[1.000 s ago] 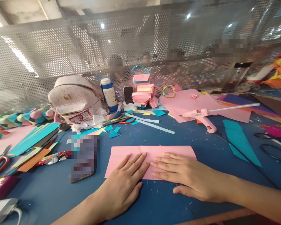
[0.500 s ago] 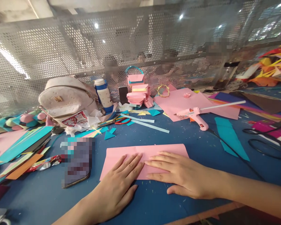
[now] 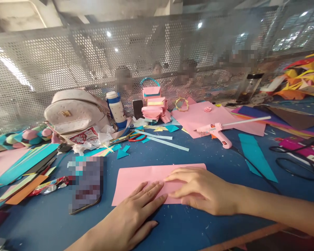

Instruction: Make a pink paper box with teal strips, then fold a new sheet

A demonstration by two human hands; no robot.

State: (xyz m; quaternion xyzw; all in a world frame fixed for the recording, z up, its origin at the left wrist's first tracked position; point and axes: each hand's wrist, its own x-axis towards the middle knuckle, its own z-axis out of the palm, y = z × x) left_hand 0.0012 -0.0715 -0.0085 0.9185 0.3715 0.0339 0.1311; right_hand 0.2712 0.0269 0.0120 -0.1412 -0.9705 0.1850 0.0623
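A folded pink paper sheet [image 3: 138, 179] lies flat on the blue table [image 3: 188, 230] in front of me. My left hand [image 3: 132, 218] rests palm down, fingers stretched, with the fingertips on the paper's near edge. My right hand [image 3: 202, 191] lies on the right half of the sheet. Its fingers are curled and the thumb is tucked at the near edge, lifting or pinching the paper there.
A pink glue gun [image 3: 217, 130] with its black cord lies beyond the paper. A phone [image 3: 86, 184] sits to the left, with scissors [image 3: 137, 137], paper strips, a white bag [image 3: 75, 113] and a bottle [image 3: 116, 108] behind. Black scissors [image 3: 295, 164] lie right. A perforated metal screen closes the back.
My right hand has gone from flat to curled, with the thumb now at the paper's near edge. My left hand slid back toward me, so only its fingertips touch the sheet.
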